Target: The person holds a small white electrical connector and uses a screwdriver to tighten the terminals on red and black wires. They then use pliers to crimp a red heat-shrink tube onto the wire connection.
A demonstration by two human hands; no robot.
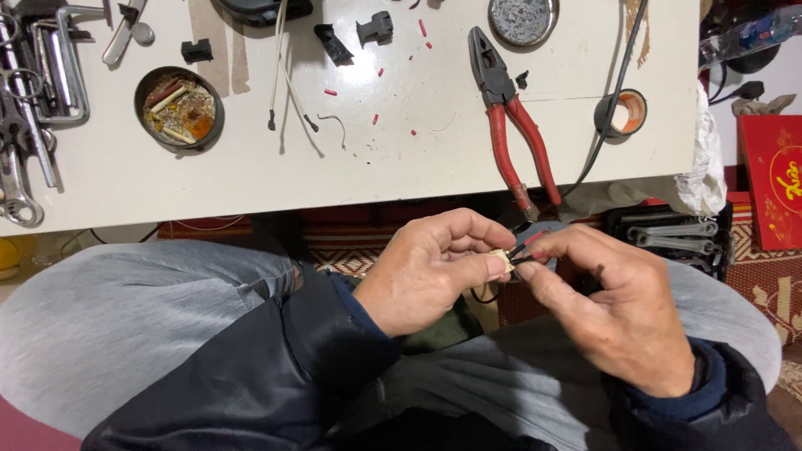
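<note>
My left hand (430, 267) and my right hand (606, 305) meet over my lap, below the edge of a white table (251, 167). The left thumb and fingers pinch a small pale metal part (501, 260). The right hand's fingertips grip thin red and black wires (528, 245) that run into that part. The two hands touch at the fingertips. How the wires join the part is hidden by the fingers.
Red-handled pliers (511, 125) lie on the table near its front edge. A roll of tape (622, 112), a black cable (614, 92), a round tin of bits (179, 108), loose wires (288, 83), red insulation scraps and metal tools (33, 100) lie about. A tool tray (677, 238) sits on the floor.
</note>
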